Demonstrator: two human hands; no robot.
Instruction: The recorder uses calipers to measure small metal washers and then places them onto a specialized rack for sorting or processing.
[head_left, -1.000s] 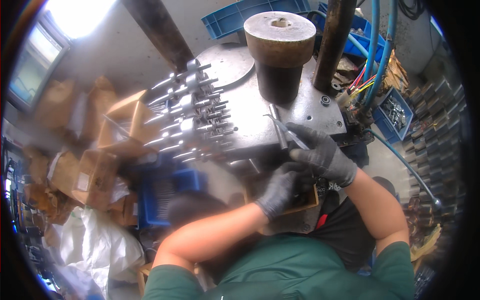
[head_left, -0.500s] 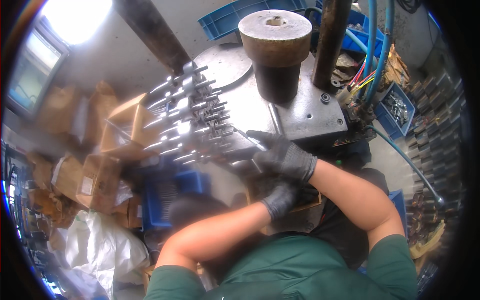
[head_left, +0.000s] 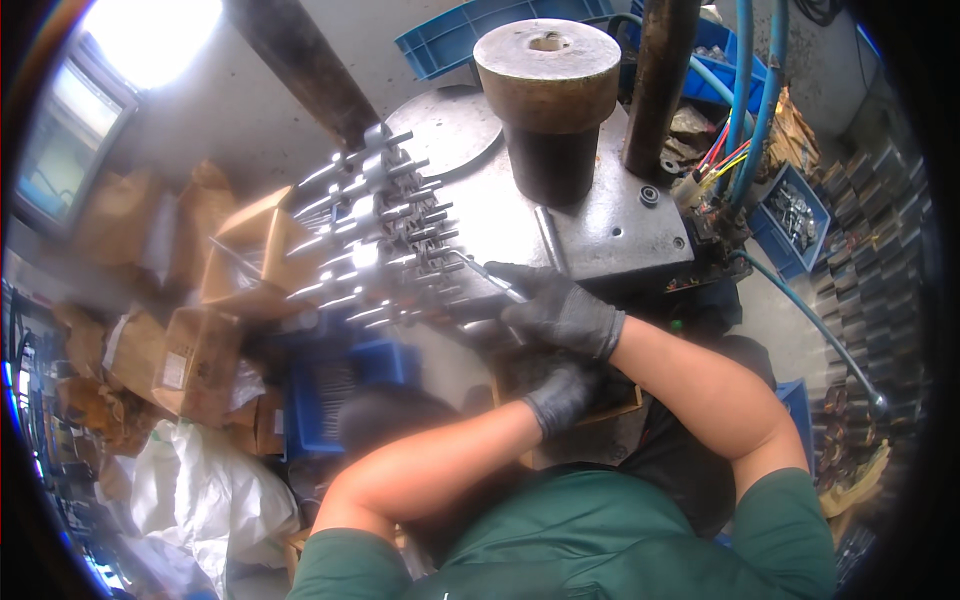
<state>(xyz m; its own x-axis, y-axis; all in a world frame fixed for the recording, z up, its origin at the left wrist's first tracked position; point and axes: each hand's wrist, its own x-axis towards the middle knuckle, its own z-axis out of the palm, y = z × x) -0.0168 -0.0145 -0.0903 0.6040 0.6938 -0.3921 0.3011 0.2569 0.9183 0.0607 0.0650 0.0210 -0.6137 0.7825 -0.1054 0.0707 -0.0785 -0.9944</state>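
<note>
My right hand (head_left: 565, 310), in a dark grey glove, is closed round a slim metal rod (head_left: 492, 277). The rod slants up and left, its tip close to a stack of shiny metal parts with pins sticking out (head_left: 385, 220) at the left of the steel plate (head_left: 610, 215). Whether the tip touches them I cannot tell. My left hand (head_left: 562, 395), gloved too, is below the right one, over an open box (head_left: 625, 405). Its fingers are hidden from view. A short metal bar (head_left: 550, 238) lies on the plate just beyond my right hand.
A heavy flanged metal cylinder (head_left: 548, 110) stands on the plate between two dark posts. Blue hoses (head_left: 745, 90) and coloured wires run at the right, near a blue bin of small metal parts (head_left: 793, 215). Cardboard boxes (head_left: 205, 360) and a white sack (head_left: 205, 490) are at the left.
My right hand has shifted slightly left, and the rod's tip has moved left and up, closer to the stacked metal parts. The left hand has hardly moved.
</note>
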